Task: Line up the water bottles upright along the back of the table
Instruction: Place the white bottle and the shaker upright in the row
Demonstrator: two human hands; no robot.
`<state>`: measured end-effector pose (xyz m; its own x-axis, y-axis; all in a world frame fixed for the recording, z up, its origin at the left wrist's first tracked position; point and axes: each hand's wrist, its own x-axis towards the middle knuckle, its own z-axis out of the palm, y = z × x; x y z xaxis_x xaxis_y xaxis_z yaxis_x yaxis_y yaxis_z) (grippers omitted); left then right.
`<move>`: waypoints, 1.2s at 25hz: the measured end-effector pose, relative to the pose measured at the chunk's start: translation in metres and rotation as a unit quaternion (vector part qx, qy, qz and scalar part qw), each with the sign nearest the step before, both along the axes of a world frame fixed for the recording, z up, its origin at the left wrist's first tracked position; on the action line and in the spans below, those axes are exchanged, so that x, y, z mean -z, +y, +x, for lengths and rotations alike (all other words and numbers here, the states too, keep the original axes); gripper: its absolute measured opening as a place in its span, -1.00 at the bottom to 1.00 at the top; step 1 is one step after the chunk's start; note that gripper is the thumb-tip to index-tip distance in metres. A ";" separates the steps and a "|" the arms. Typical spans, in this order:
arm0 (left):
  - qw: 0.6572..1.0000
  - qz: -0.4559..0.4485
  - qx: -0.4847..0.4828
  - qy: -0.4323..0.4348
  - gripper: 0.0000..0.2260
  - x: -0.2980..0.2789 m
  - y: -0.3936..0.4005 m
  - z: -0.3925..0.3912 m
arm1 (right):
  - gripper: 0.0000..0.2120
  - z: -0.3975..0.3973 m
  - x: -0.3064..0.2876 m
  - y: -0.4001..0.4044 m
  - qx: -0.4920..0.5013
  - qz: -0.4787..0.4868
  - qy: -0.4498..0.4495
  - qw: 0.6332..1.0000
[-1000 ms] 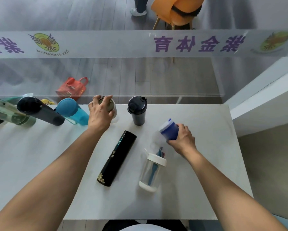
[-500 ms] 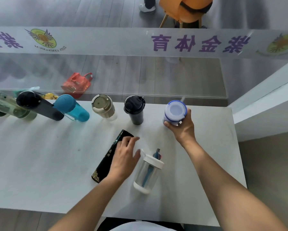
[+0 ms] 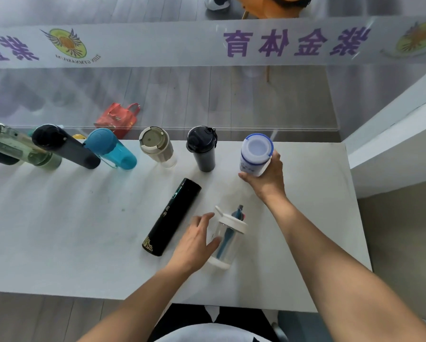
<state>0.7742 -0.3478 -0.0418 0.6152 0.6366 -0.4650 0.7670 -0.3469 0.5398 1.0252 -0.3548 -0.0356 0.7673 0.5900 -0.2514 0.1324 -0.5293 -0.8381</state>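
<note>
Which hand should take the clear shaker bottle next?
Left. The left hand is open right beside the clear shaker bottle, thumb at its wall. The right hand is busy gripping the white bottle with blue rim at the back row.

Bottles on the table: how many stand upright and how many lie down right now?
Upright in the back row: 7, from the clear green one through matte black, teal, beige, dark grey to the white one with the blue rim.
Upright, nearer: 1, the clear shaker.
Lying down: 1, the black flask.
Total: 9.
</note>
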 end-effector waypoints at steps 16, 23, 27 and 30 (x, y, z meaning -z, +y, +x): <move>0.959 -0.248 -0.022 -0.135 -0.56 -0.036 -0.020 0.059 | -0.55 -0.075 -0.002 -0.114 0.189 -0.101 0.239 0.947; 0.955 -0.252 -0.032 -0.156 -0.57 -0.040 -0.029 0.150 | -0.57 0.013 -0.013 -0.124 0.177 -0.018 0.138 0.974; 0.949 -0.274 -0.042 -0.148 -0.51 -0.034 -0.029 0.192 | -0.51 0.063 -0.008 -0.122 0.147 0.003 0.146 0.978; 0.945 -0.280 -0.063 -0.160 -0.50 -0.031 -0.027 0.217 | -0.46 0.093 -0.007 -0.114 0.119 0.007 0.138 0.983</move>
<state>0.9913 -0.3744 -0.0113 0.7169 0.4229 -0.5543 0.5504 0.1447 0.8223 1.1184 -0.4685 -0.0290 0.7869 0.4074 -0.4635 -0.2276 -0.5066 -0.8316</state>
